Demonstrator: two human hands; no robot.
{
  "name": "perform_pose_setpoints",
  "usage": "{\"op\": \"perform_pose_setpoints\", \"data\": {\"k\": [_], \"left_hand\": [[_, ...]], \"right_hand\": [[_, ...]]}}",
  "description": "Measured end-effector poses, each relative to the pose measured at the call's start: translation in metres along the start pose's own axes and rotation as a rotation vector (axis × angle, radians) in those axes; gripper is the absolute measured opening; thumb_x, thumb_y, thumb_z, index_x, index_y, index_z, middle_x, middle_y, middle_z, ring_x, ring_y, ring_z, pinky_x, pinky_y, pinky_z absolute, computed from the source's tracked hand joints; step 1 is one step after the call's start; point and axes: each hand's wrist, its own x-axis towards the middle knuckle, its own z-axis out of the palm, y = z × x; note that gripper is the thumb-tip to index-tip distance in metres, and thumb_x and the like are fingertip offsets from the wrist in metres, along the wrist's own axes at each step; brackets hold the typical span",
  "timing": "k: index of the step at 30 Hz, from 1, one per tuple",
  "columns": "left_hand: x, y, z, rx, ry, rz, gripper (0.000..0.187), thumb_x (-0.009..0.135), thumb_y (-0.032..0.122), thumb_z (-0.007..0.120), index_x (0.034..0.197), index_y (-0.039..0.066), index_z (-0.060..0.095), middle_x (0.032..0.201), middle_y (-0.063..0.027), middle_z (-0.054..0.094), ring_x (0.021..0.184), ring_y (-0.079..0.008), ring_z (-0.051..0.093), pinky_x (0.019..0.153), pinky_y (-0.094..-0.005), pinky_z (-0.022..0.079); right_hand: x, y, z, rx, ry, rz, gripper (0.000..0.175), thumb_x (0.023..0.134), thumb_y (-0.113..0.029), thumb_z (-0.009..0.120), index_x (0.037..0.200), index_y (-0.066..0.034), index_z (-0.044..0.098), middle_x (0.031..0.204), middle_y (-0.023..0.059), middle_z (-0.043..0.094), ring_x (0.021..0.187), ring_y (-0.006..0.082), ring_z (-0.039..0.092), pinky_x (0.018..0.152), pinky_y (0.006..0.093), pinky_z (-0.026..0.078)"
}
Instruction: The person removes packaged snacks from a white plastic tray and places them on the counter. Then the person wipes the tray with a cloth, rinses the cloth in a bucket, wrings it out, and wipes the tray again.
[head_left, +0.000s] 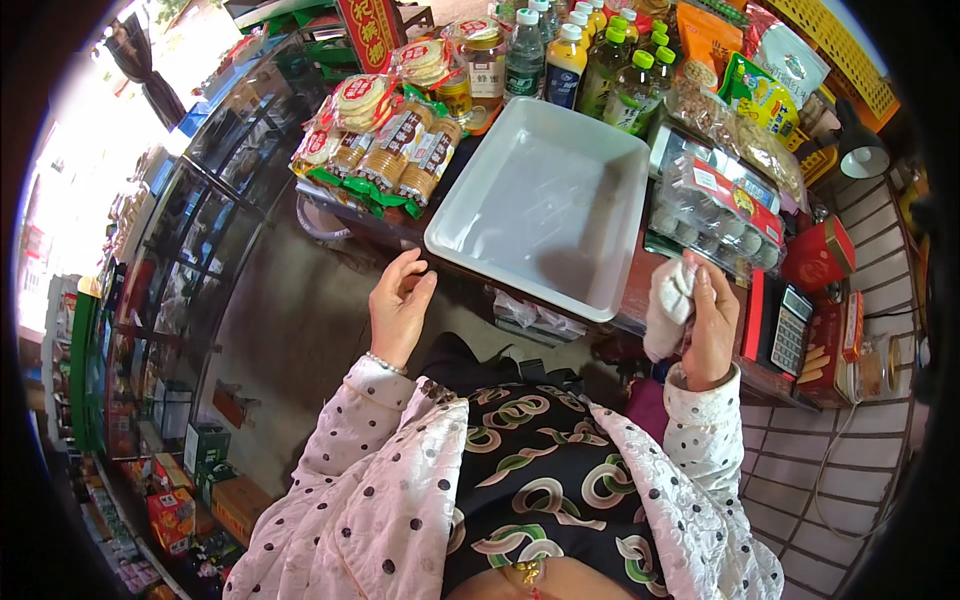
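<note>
My right hand (709, 322) grips a bunched white cloth (669, 307) in front of the counter's edge, just right of a white plastic tray (536, 191). The tray lies on the counter with nothing in it, and a shadow falls over its right side. Off the tray's near left corner, my left hand (401, 307) hovers with bent fingers and holds nothing. Beyond my right hand, a clear plastic egg carton (716, 214) with a red label rests on what looks like a scale (667, 150).
Packaged biscuits (409, 150) are stacked left of the tray. Drink bottles (566, 64) stand behind it. A calculator (792, 330), a red box (817, 253) and a desk lamp (862, 142) are at right. Glass-fronted shelving (187, 247) runs along the left, with cartons (240, 506) low down.
</note>
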Motion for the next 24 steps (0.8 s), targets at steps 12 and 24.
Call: {"op": "perform_pose_setpoints", "data": {"k": [12, 24], "left_hand": [[0.044, 0.008, 0.015, -0.352, -0.020, -0.348, 0.022, 0.094, 0.018, 0.071, 0.104, 0.000, 0.064, 0.081, -0.0046, 0.065, 0.065, -0.0129, 0.064, 0.059, -0.0263, 0.052], [0.046, 0.003, 0.013, -0.495, -0.025, -0.286, 0.014, 0.091, 0.012, 0.071, 0.100, 0.002, 0.066, 0.081, -0.0069, 0.069, 0.065, -0.0144, 0.066, 0.062, -0.0275, 0.056]], "right_hand": [[-0.005, 0.017, 0.176, -0.566, -0.515, -0.614, 0.039, 0.081, -0.008, 0.076, 0.118, -0.0082, 0.066, 0.114, 0.0142, 0.064, 0.099, 0.0316, 0.065, 0.085, 0.0374, 0.055], [-0.020, 0.028, 0.138, -0.929, -0.615, -0.802, 0.047, 0.066, 0.006, 0.065, 0.110, -0.0105, 0.071, 0.121, 0.0134, 0.062, 0.110, 0.0349, 0.059, 0.092, 0.0415, 0.050]]}}
